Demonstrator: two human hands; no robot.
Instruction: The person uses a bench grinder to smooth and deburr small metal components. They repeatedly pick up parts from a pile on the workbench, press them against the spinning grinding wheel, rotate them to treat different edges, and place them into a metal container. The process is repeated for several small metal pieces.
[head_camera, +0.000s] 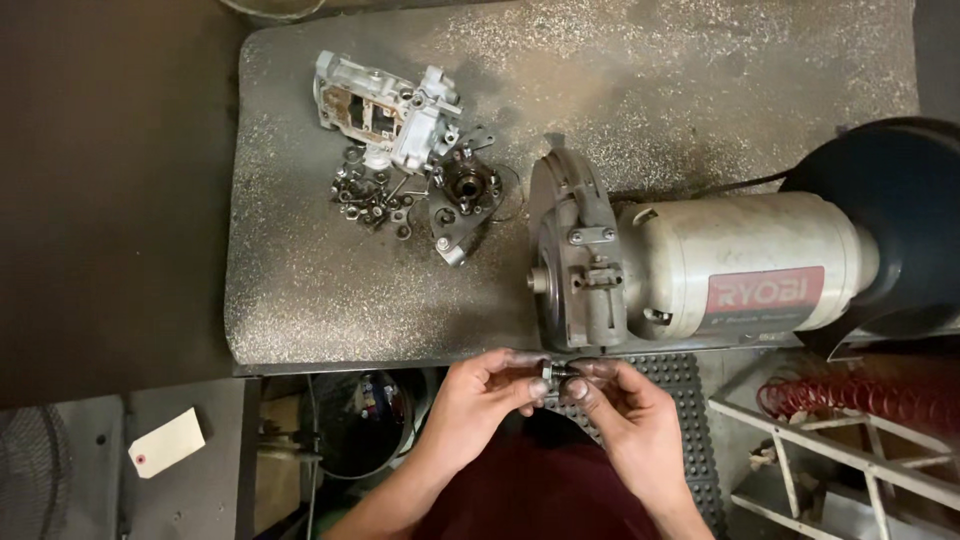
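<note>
While both hands meet just below the bench edge, the scene reads as follows.

Small part: a short, dark metal piece (553, 373), roughly cylindrical with a paler, shiny end; it is too small to tell more.
Where it sits: between the two hands, just in front of the bench grinder's wheel guard.
Left hand: the left hand (478, 398) pinches the part's left end, thumb and forefinger closed on it, fingertips grimy.
Right hand: the right hand (625, 408) grips the right end, its fingers (583, 385) clamped together on it, also smudged dark.
Bench grinder: a cream-bodied bench grinder (700, 265) lies on the speckled workbench (300, 300).
Further back: a cast aluminium housing (385, 108) with loose nuts and washers (365, 195) beside it.
</note>
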